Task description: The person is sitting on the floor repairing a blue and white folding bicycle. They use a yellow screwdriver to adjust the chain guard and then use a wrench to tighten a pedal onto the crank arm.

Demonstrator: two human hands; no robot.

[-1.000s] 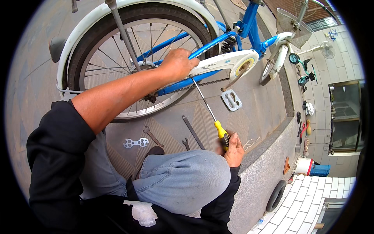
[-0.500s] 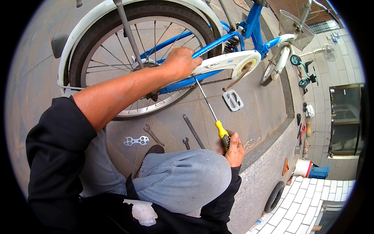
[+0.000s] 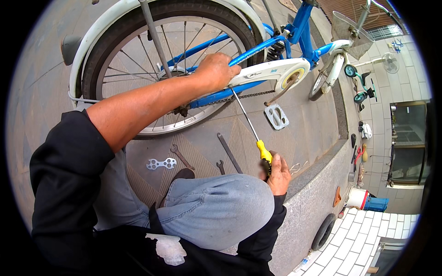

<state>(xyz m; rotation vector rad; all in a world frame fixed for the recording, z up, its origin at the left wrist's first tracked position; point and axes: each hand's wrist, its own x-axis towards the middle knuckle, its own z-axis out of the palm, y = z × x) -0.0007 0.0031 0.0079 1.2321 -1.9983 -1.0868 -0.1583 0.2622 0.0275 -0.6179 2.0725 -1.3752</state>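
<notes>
Your left hand (image 3: 218,72) is curled, back upward, over the rear end of the white chain guard (image 3: 264,72) and touches it. Its fingertips are hidden behind the knuckles and the guard, so you cannot tell how tightly they grip. Your right hand (image 3: 278,175) is closed around the handle of the yellow-and-black screwdriver (image 3: 262,149), thumb side toward you. The shaft slants away from that hand, forward and to the left, and its tip reaches the guard's lower edge just below your left hand. You cannot make out whether the tip sits behind the edge or only against it.

Just below the guard, to the right of your left hand, run the blue lower frame tube (image 3: 251,86) and the chain (image 3: 251,95). The pedal (image 3: 276,117) is ahead of your right hand. Your left forearm hides part of the rear wheel (image 3: 90,73), whose top is cut off by the upper edge of the view. Left of your right hand lie a flat metal bar (image 3: 229,152) and a small dark wrench (image 3: 221,167), their near ends hidden by your knee (image 3: 235,202). The end of the handle is blurred against your fingers.
</notes>
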